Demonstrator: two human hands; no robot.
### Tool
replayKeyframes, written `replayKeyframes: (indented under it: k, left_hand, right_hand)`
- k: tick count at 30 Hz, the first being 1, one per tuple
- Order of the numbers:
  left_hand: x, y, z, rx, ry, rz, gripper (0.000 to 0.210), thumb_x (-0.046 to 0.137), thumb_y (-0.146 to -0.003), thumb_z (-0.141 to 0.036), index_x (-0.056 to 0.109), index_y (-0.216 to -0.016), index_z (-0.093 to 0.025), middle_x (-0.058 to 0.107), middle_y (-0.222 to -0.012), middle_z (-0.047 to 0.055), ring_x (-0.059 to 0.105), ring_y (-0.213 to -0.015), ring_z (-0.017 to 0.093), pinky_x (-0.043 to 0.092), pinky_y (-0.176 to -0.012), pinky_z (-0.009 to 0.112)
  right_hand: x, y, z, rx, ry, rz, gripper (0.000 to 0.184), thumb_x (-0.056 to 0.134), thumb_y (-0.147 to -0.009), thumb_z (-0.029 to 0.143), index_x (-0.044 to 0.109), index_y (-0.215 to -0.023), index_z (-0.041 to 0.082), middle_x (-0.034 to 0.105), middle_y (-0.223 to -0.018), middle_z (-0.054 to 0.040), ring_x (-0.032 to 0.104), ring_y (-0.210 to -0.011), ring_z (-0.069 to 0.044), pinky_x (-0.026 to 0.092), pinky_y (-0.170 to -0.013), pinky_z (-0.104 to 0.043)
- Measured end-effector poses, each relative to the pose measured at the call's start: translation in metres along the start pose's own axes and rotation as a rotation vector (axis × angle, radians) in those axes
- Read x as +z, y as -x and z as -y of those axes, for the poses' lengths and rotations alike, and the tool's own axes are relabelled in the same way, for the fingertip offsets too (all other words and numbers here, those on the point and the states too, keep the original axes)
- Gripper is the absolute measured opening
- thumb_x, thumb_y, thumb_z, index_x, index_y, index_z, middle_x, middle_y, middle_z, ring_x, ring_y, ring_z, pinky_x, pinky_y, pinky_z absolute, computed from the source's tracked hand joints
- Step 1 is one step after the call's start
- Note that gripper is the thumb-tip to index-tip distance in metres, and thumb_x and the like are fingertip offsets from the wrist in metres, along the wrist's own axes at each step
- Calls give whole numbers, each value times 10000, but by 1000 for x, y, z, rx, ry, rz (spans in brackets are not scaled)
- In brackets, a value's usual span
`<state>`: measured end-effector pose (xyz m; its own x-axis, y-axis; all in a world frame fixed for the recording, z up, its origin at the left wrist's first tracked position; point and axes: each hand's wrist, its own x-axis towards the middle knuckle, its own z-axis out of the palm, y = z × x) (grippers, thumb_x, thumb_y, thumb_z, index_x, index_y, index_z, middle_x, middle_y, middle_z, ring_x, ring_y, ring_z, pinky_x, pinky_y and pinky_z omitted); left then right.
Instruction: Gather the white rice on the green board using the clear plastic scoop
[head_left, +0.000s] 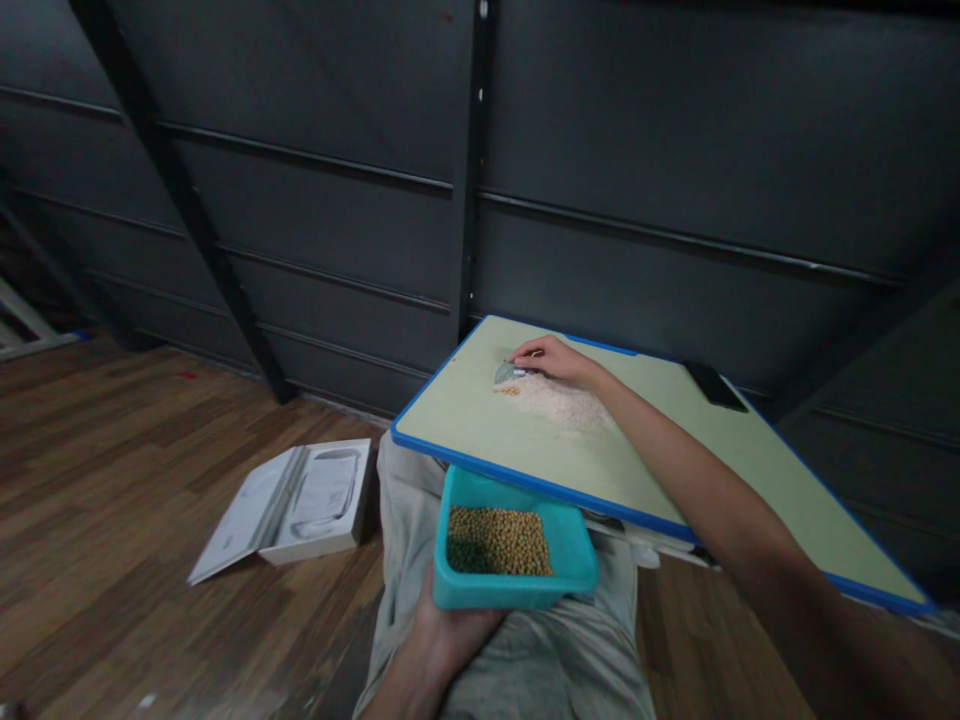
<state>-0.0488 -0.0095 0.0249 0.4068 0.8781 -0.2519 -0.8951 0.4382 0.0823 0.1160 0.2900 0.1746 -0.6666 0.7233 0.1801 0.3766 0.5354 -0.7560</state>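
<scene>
My left hand [454, 632] grips a turquoise plastic tub [517, 592] from below, just off the table's near edge and over my lap. Tan round beans [501, 540], like soybeans, cover the tub's bottom. On the tabletop, the closed fingers of my right hand [553, 358] hold a small greyish, partly see-through flat piece [508, 372]; its exact kind is hard to make out. Beside that piece lies a little cluster of tan beans [510, 390]. A spread heap of pale pinkish grains [562, 402] lies under and in front of my right hand.
The pale table [450, 420] with a blue rim slants across my knees. A black phone [714, 386] rests near its far right edge. An opened white box [315, 500] with papers sits on the wooden floor at left. Dark metal panels [337, 180] stand behind the table.
</scene>
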Motion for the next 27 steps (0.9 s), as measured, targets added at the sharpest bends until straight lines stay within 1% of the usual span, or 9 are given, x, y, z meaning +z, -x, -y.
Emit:
replayKeyframes:
  k: [4, 6, 9, 12, 17, 20, 22, 25, 27]
  left_hand:
    - [-15, 12, -23, 55, -13, -27, 391, 431, -984, -277, 793, -1121, -220, 812, -1144, 72, 673, -1245, 311, 453, -1150, 560]
    - [-24, 17, -33, 40, -4, -22, 414, 404, -1002, -293, 798, -1109, -231, 819, -1118, 66, 682, -1231, 311, 445, -1152, 560]
    - [-31, 20, -42, 126, -23, -34, 397, 417, -1005, -296, 779, -1151, -221, 824, -1089, 90, 713, -1179, 308, 441, -1150, 601]
    - [-24, 22, -43, 156, -37, -116, 386, 449, -995, -278, 724, -1250, -190, 818, -1099, 119, 725, -1157, 305, 455, -1140, 611]
    - [-4, 24, -37, 121, -44, -227, 490, 539, -959, -245, 565, -1447, -230, 781, -1235, 99, 713, -1189, 304, 496, -1122, 569]
    - [4, 24, -35, 107, -51, -245, 562, 618, -922, -277, 533, -1477, -257, 745, -1319, 92, 687, -1234, 327, 512, -1110, 565]
    - [8, 24, -35, 103, -55, -239, 601, 653, -905, -318, 521, -1488, -248, 728, -1345, 106, 677, -1247, 342, 519, -1100, 575]
    - [12, 25, -38, 88, -56, -226, 643, 688, -887, -348, 514, -1494, -223, 732, -1330, 135, 681, -1240, 351, 524, -1091, 582]
    - [11, 26, -41, 94, -67, -221, 644, 693, -885, -349, 517, -1490, -217, 741, -1309, 148, 693, -1218, 358, 532, -1074, 602]
  right_hand:
    - [10, 4, 15, -3, -7, 93, 235, 742, -839, 396, 819, -979, 223, 779, -1003, -75, 655, -912, -208, 508, -842, -342]
    - [14, 7, 24, -5, 12, 142, 252, 738, -846, 419, 816, -990, 228, 777, -1013, -69, 649, -929, -211, 509, -866, -347]
    - [17, 12, 37, -23, 41, 208, 249, 725, -857, 413, 815, -996, 226, 774, -1024, -68, 650, -954, -208, 503, -888, -337]
    - [15, 19, 48, -63, 47, 267, 246, 706, -878, 404, 807, -1004, 219, 770, -1023, -67, 655, -941, -196, 499, -874, -322]
    - [7, 34, 67, -121, 99, 300, 251, 683, -903, 400, 775, -1003, 188, 760, -1014, -73, 659, -956, -196, 497, -895, -330]
    - [1, 46, 76, -193, 158, 267, 251, 662, -931, 395, 767, -1010, 181, 758, -1027, -85, 667, -984, -205, 492, -932, -351]
    - [-2, 53, 79, -233, 203, 207, 244, 644, -951, 387, 768, -1014, 187, 760, -1048, -88, 672, -1004, -207, 489, -946, -356]
    - [-5, 56, 78, -251, 264, 64, 234, 632, -961, 376, 775, -1014, 199, 768, -1071, -88, 681, -1013, -213, 500, -919, -352]
    - [-6, 50, 72, -233, 313, -73, 230, 626, -961, 361, 781, -1012, 198, 775, -1065, -92, 690, -980, -218, 510, -865, -345]
